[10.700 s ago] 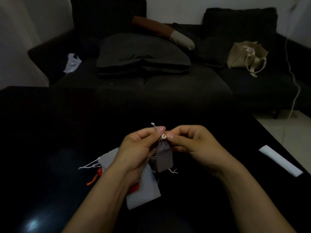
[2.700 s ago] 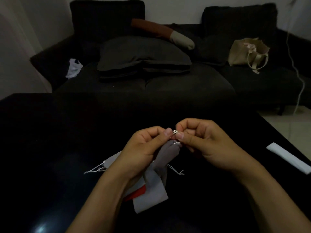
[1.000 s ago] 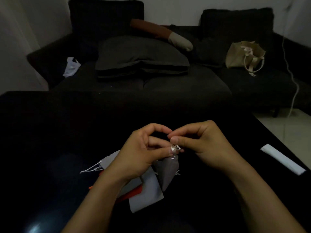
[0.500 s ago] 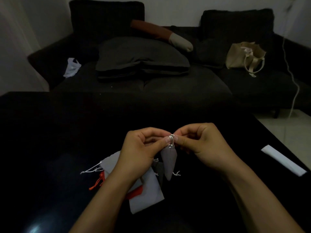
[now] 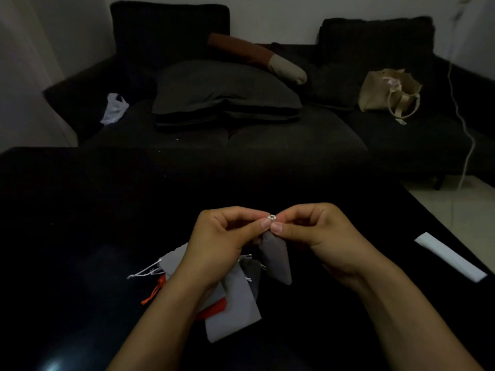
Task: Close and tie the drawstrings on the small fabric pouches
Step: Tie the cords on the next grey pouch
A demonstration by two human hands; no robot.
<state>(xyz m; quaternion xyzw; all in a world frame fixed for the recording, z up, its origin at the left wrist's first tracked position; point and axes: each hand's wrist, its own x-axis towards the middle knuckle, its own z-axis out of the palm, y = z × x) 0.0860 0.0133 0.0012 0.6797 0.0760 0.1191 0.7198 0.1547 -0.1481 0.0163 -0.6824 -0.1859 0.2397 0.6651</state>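
1. At the far left, a white plastic bag (image 5: 113,108) lies on the seat of a dark sofa (image 5: 267,135), by its left armrest.
2. On the near left of the black worktop (image 5: 67,223), a pile of pouches (image 5: 233,303) lies flat: light grey ones, a darker grey one and a red one, with white cords (image 5: 143,273) and an orange cord (image 5: 152,293) trailing to the left.
3. The left hand (image 5: 222,242) is held above that pile, fingers curled, thumb and forefinger pinching the white drawstring (image 5: 272,217) at the neck of a small grey pouch (image 5: 276,261).
4. That pouch hangs in the air between the 2 hands, its neck gathered shut, its body pointing down toward the worktop just right of the pile.
5. The right hand (image 5: 318,231) meets the left fingertip to fingertip, also pinching the drawstring at the pouch neck; the other fingers are curled in.
6. Far behind, a large dark cushion (image 5: 225,89) sits on the sofa with a brown and cream bolster (image 5: 262,60) beyond it.
7. Farther right, a beige tote bag (image 5: 388,92) rests on the sofa seat.
8. On the right edge of the worktop lies a white folded strip (image 5: 450,257), well apart from the hands.
9. A white cable (image 5: 466,129) hangs down at the far right.
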